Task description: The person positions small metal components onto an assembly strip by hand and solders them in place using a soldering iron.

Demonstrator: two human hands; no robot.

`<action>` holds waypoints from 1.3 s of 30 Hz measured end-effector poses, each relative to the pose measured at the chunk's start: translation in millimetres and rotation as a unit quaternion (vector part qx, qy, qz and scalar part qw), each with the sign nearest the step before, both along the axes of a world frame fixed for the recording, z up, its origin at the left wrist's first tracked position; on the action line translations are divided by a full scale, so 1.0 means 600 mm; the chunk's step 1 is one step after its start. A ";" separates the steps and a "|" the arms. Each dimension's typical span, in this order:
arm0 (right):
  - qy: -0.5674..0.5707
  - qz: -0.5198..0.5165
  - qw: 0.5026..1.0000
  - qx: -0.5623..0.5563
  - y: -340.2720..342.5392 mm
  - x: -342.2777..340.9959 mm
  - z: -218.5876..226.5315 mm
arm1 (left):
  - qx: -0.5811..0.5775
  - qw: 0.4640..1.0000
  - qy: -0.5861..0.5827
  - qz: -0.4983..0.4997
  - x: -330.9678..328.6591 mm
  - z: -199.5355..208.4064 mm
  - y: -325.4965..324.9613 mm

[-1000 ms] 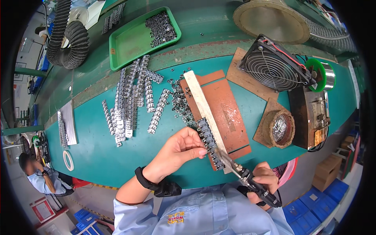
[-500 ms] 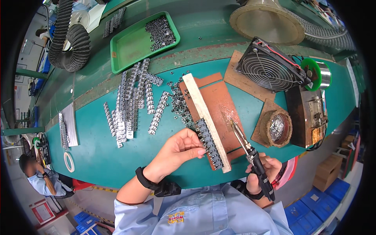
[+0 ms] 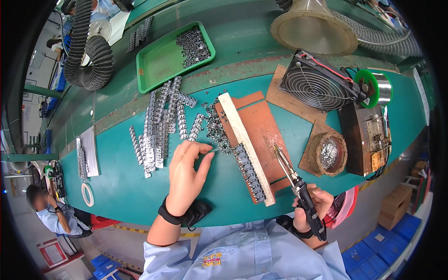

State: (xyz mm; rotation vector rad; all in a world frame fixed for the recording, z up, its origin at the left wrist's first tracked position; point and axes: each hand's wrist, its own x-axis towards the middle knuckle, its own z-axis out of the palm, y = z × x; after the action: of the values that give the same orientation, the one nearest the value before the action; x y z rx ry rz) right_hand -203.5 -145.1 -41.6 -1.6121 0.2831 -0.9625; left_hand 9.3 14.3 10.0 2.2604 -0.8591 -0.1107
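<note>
My left hand (image 3: 186, 172) hovers over the green mat, close to a heap of small metal parts (image 3: 215, 128). Its thumb and forefinger curve toward each other with a small gap between the tips, and I see nothing held. In my right hand (image 3: 321, 201) is a black-handled soldering iron (image 3: 304, 196), its tip over a reddish-brown board (image 3: 261, 123). Along that board runs a pale wooden strip (image 3: 245, 142). Against the strip's lower left side lies a row of dark components with metal pins (image 3: 250, 172). Left of my left hand lie several silvery component strips (image 3: 156, 126).
A green tray (image 3: 138, 70) with small metal parts stands at the back. To the right are a black fan (image 3: 317, 81), a solder spool (image 3: 374, 88), a round pot of solder (image 3: 330, 154) and a dark metal box (image 3: 354, 140). A tape ring (image 3: 87, 194) lies at left.
My left hand has left the component row and moved left and away from me, beside the heap. My right hand keeps the soldering iron in nearly the same place.
</note>
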 end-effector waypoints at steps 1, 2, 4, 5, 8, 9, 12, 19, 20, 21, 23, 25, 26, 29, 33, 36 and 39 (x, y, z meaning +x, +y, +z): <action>-0.001 0.000 1.000 0.001 0.000 0.000 -0.001 | 0.001 1.000 -0.001 0.000 -0.001 -0.001 -0.003; 0.000 0.001 1.000 0.001 0.000 -0.001 -0.002 | 0.005 1.000 -0.010 -0.015 -0.002 -0.001 -0.007; 0.000 0.003 1.000 0.001 0.000 -0.002 -0.004 | 0.015 0.999 -0.028 -0.044 -0.004 -0.002 -0.013; 0.000 0.003 1.000 0.002 0.000 -0.003 -0.004 | 0.016 0.999 -0.029 -0.044 -0.004 -0.003 -0.016; 0.004 0.015 1.000 0.004 0.000 -0.004 -0.002 | 0.046 0.996 -0.035 -0.065 -0.004 -0.007 -0.023; 0.004 0.013 1.000 0.005 0.000 -0.004 -0.002 | 0.046 0.996 -0.036 -0.067 -0.004 -0.009 -0.023; -0.004 0.013 1.000 0.000 -0.001 -0.005 -0.005 | 0.029 0.995 -0.048 -0.079 -0.002 -0.015 -0.023; -0.012 0.022 1.000 -0.004 -0.003 -0.005 -0.004 | -0.006 0.999 0.024 -0.035 -0.009 -0.003 -0.019; -0.011 0.025 1.000 -0.003 -0.004 -0.006 -0.004 | -0.016 0.999 0.045 -0.024 -0.010 -0.001 -0.019; -0.013 0.025 1.000 -0.003 -0.004 -0.006 -0.004 | -0.015 0.999 0.043 -0.025 -0.011 0.002 -0.019; -0.011 0.030 0.999 -0.004 -0.005 -0.008 -0.004 | -0.027 0.998 0.047 -0.017 -0.013 0.006 -0.020; -0.012 0.034 0.999 -0.003 -0.007 -0.010 -0.003 | -0.032 0.998 0.046 -0.012 -0.014 0.010 -0.019; -0.012 0.039 0.999 -0.003 -0.008 -0.010 -0.003 | -0.040 0.997 0.065 -0.024 -0.015 0.012 -0.019; -0.012 0.051 0.999 -0.002 -0.009 -0.013 -0.002 | -0.055 0.992 0.100 -0.047 -0.019 0.016 -0.015; 0.004 0.059 0.998 0.001 -0.011 -0.015 0.001 | -0.125 0.943 0.309 0.021 -0.035 0.027 -0.004; 0.000 0.069 0.997 -0.020 -0.015 -0.015 -0.001 | -0.195 0.864 0.463 0.043 -0.055 0.037 0.009; -0.003 0.071 0.997 -0.024 -0.018 -0.015 -0.002 | -0.267 0.803 0.529 0.060 -0.090 0.019 0.012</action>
State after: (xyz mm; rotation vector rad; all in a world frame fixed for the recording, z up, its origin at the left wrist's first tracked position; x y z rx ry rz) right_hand -212.4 -156.1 -43.1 -1.6496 0.1386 -0.8712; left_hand -44.7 21.3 21.7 1.3494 -0.0872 -0.8631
